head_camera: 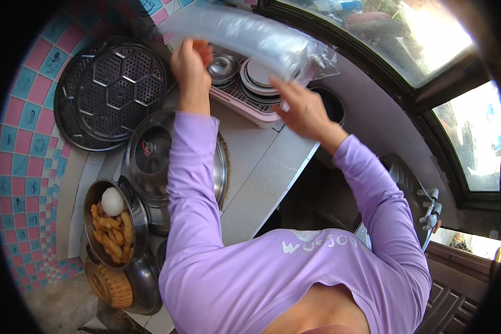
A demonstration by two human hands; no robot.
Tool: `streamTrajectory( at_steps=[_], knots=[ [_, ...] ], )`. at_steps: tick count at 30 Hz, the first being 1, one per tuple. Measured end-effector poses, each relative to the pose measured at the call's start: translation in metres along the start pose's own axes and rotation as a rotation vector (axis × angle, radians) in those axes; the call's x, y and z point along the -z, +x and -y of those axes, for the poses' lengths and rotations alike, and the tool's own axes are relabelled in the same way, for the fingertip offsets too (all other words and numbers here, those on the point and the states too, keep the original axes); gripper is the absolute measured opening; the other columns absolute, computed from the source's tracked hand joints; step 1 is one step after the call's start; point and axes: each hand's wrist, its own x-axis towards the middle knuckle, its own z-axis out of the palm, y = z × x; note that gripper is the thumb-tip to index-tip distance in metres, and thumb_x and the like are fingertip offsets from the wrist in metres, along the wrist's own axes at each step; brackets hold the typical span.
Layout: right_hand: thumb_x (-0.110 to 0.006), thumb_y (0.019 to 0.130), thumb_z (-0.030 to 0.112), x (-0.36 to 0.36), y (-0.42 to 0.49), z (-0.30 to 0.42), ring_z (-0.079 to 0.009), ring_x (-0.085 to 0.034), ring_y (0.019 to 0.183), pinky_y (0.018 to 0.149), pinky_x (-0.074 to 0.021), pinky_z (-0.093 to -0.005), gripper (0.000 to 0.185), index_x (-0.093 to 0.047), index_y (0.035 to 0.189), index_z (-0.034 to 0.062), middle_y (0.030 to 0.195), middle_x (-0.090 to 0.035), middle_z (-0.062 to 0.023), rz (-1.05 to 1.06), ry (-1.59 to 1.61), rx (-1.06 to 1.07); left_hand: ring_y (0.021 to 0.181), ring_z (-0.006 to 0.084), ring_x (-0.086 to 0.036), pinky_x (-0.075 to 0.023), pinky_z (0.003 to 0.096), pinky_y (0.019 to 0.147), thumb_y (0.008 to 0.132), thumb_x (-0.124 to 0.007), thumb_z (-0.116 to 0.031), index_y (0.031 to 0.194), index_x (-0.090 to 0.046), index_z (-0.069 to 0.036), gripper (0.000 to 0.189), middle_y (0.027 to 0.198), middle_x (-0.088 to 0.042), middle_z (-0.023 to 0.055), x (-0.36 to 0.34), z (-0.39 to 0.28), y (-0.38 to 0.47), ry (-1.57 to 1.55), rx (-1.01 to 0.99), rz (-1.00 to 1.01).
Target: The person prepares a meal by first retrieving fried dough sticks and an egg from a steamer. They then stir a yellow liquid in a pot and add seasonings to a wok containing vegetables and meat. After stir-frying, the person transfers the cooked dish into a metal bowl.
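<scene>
A blurred clear plastic sheet (250, 31) stretches above a pink dish rack (242, 104). My left hand (192, 62) has its fingers curled at the sheet's lower left edge and appears to grip it. Near the sheet's lower right end is my right hand (302, 106), blurred, thumb and fingers apart and fingertips close to the plastic; contact there is unclear. Beneath the sheet, the rack holds metal bowls (223, 67) and stacked white plates (261, 75). The sheet hides the rack's far part.
Perforated steamer trays (119, 92) lean against the tiled wall (27, 137). Lidded steel cookware (150, 146) stands beside my left arm. A pot (140, 227) holds fried dough pieces (112, 234) and a white egg-shaped item (113, 201). Windows (467, 137) and taps (430, 208) are at right.
</scene>
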Motion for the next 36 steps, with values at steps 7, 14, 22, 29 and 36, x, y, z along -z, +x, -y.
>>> streamTrajectory(
  at_steps=[7,14,22,29,36],
  knots=[
    [-0.07,0.084,0.025,0.056,0.086,-0.048,-0.0261,-0.066,0.093,0.077,-0.052,-0.0384,0.058,-0.048,0.136,0.0131,0.112,-0.062,-0.0115,-0.159,-0.216,-0.158,0.075,0.0329,-0.066,-0.0528,0.038,0.067,0.085,-0.056,-0.019,0.092,-0.067,0.004,0.026,0.098,-0.065,0.0235,0.004,0.098,0.088,1.092,-0.135,0.363],
    [-0.068,0.086,0.025,0.054,0.087,-0.076,-0.0252,-0.063,0.103,0.083,-0.0513,-0.0374,0.057,-0.047,0.138,0.0149,0.12,-0.06,-0.0103,-0.151,-0.268,-0.087,0.093,0.0336,-0.066,-0.0556,0.0445,0.072,0.082,-0.058,-0.013,0.108,-0.064,0.006,0.033,0.1,-0.067,0.0238,0.022,0.183,0.032,0.992,0.504,0.227],
    [-0.071,0.081,0.014,0.05,0.055,-0.058,-0.0264,-0.067,0.091,0.075,-0.0542,-0.0348,0.046,-0.056,0.124,0.0064,0.111,-0.062,-0.0147,-0.309,-0.044,-0.065,0.077,0.0209,-0.061,-0.0472,0.0319,0.053,0.076,-0.068,-0.006,0.103,-0.063,0.005,0.029,0.097,-0.064,0.0127,0.02,0.206,0.036,0.656,0.721,0.133],
    [-0.068,0.083,0.004,0.067,-0.01,-0.049,-0.0183,-0.069,0.085,0.065,-0.0543,-0.0277,0.037,-0.059,0.118,0.0027,0.105,-0.065,-0.0125,-0.425,0.124,-0.267,0.072,0.0253,-0.067,-0.0542,0.0359,0.058,0.073,-0.071,-0.006,0.096,-0.061,0.015,0.033,0.093,-0.066,0.0176,-0.001,0.178,0.026,0.735,0.56,0.194],
    [-0.065,0.086,0.001,0.076,-0.066,-0.044,-0.0107,-0.065,0.082,0.071,-0.0523,-0.0236,0.031,-0.059,0.117,0.0006,0.108,-0.067,-0.0089,-0.476,0.254,-0.402,0.042,0.0158,-0.052,-0.029,0.0257,0.034,0.074,-0.07,-0.023,0.076,-0.065,0.002,0.025,0.061,-0.06,0.0095,0.022,0.127,0.061,0.868,0.56,0.416]
  ],
)
